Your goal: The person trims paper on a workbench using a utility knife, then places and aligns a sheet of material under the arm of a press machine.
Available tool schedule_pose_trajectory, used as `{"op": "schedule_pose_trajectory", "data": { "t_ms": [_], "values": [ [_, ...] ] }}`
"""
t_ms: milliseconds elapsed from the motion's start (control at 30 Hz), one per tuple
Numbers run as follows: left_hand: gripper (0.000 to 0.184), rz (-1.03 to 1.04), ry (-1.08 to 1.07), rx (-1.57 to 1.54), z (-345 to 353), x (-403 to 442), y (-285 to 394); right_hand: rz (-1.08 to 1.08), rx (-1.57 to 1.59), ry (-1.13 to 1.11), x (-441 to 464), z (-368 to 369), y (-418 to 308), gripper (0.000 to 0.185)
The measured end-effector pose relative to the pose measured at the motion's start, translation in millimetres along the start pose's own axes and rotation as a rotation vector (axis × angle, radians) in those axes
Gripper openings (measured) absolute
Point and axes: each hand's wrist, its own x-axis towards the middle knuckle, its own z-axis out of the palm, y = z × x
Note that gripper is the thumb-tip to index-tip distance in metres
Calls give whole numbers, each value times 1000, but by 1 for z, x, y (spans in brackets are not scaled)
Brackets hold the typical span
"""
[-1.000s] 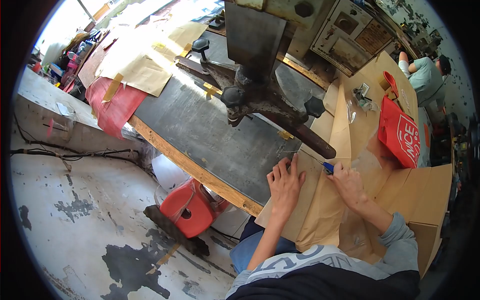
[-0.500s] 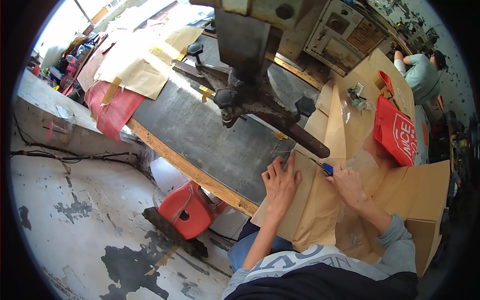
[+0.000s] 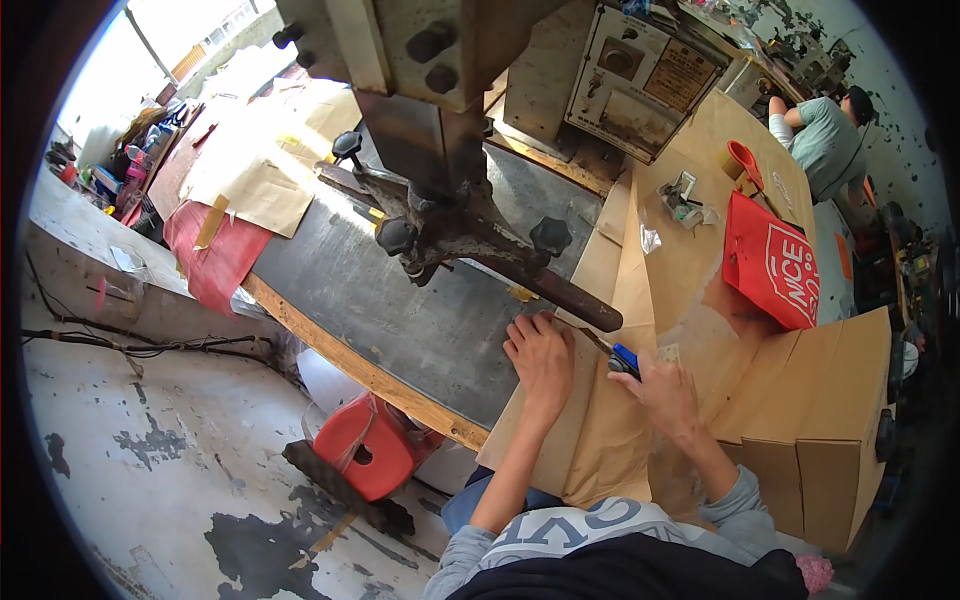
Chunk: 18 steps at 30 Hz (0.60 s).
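Note:
My right hand (image 3: pixel 667 397) is closed around a blue and black handled tool (image 3: pixel 624 360), whose thin dark end points up and left toward my left hand. My left hand (image 3: pixel 541 362) rests at the edge between the dark tabletop (image 3: pixel 400 300) and the brown paper (image 3: pixel 610 440), its fingers bent and close together. Whether anything thin lies under those fingertips is hidden. A dark metal clamp arm (image 3: pixel 570 300) of the machine reaches just above both hands.
A red bag (image 3: pixel 770 260), red-handled scissors (image 3: pixel 743 160) and an open cardboard box (image 3: pixel 800 400) are on the right. A control box (image 3: pixel 640 80) stands behind. A red stool (image 3: pixel 365 450) is below the table's wooden edge. Another person (image 3: pixel 825 140) sits at the far right.
The view has shifted, so the machine looks larger and further left. My left fingers have bent in from a more spread pose. The tool in my right hand has turned slightly, its handle showing more.

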Motion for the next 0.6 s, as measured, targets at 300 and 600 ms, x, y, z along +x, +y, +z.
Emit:
{"op": "schedule_pose_trajectory", "data": {
  "t_ms": [300, 600],
  "values": [
    [24, -65, 95, -106, 9, 6, -2, 28, 138, 99, -2, 19, 7, 50],
    [25, -6, 132, -50, 15, 3, -2, 9, 243, 172, -4, 29, 5, 49]
  ]
}}
